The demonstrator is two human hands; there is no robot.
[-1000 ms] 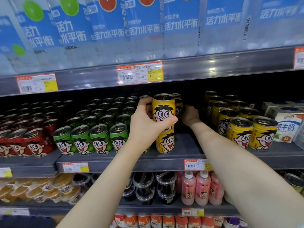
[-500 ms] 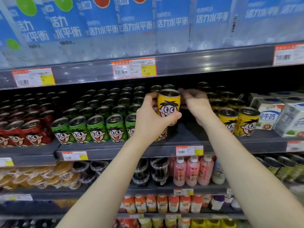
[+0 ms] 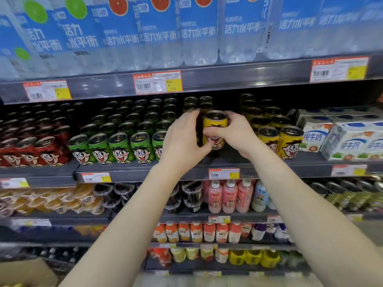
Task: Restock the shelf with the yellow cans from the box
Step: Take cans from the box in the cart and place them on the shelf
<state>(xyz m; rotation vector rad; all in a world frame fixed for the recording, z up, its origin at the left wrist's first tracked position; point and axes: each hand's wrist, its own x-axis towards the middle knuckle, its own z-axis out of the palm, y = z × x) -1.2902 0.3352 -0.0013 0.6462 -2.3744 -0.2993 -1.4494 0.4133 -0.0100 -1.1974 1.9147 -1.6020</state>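
A yellow can (image 3: pixel 214 129) with a cartoon face is upright in the gap of the middle shelf (image 3: pixel 269 165), between the green cans and the yellow rows. My right hand (image 3: pixel 234 131) wraps its right side and top rim. My left hand (image 3: pixel 184 139) cups it from the left, thumb pressed on its lower front. What is behind my left hand is hidden. More yellow cans (image 3: pixel 290 141) stand in rows just to the right, and others sit deeper (image 3: pixel 205 102) behind. The cardboard box (image 3: pixel 27 272) shows at the bottom left corner.
Green cans (image 3: pixel 120 148) and red cans (image 3: pixel 47 154) fill the shelf to the left. Milk cartons (image 3: pixel 352 141) stand at the right. Big water bottles (image 3: pixel 159 34) sit on the shelf above. Lower shelves hold small drink bottles (image 3: pixel 230 195) and cups.
My right hand has come forward from deep in the shelf and closed on the can that my left hand was holding. The view has pulled back, showing lower shelves.
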